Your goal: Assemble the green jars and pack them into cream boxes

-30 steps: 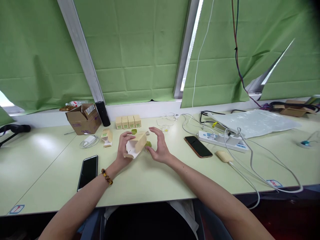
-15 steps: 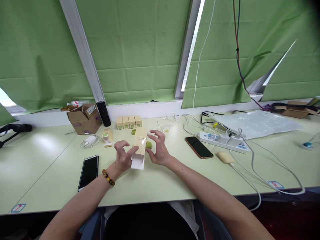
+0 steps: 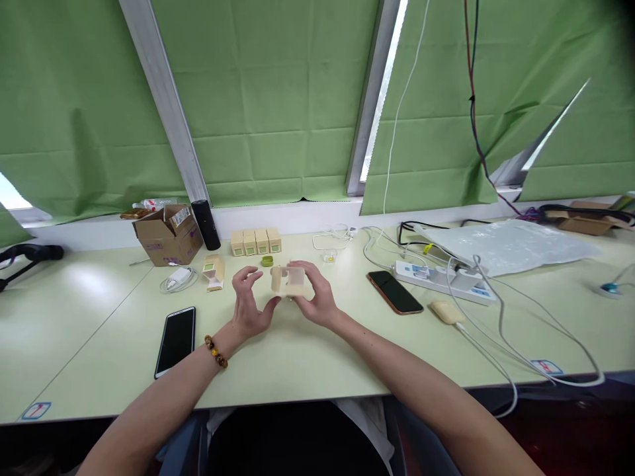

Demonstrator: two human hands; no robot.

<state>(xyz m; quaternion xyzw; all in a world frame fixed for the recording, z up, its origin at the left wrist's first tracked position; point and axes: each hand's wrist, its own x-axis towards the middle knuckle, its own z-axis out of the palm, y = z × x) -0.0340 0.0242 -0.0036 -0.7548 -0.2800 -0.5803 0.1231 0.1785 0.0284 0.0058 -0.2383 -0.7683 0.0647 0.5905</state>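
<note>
A small beige cardboard box [image 3: 288, 289] is off the table between my hands, its open end and pale inside turned toward me. My right hand [image 3: 320, 301] grips it from the right, thumb below and fingers above. To its left, my left hand [image 3: 251, 309] has its fingers spread, the thumb tip close to the box's lower left edge; whether it touches I cannot tell. Just beyond the hands lies a small green ring-like piece [image 3: 267, 261]. Further back, several small beige boxes [image 3: 255, 242] stand in a row. An opened beige carton [image 3: 213, 272] lies to the left.
A phone [image 3: 176, 342] lies left, another phone [image 3: 395, 292] right. By the wall stand a brown cardboard box [image 3: 171, 238] and a black cylinder [image 3: 206, 226]. A charger with cable [image 3: 178, 279], a clear small piece [image 3: 329, 256], a power strip [image 3: 446, 281] and loose white cables surround the work area.
The box has gone from upright in my left hand to tilted in my right hand, open end toward me. My left fingers have come off it. The green piece by my right hand no longer shows.
</note>
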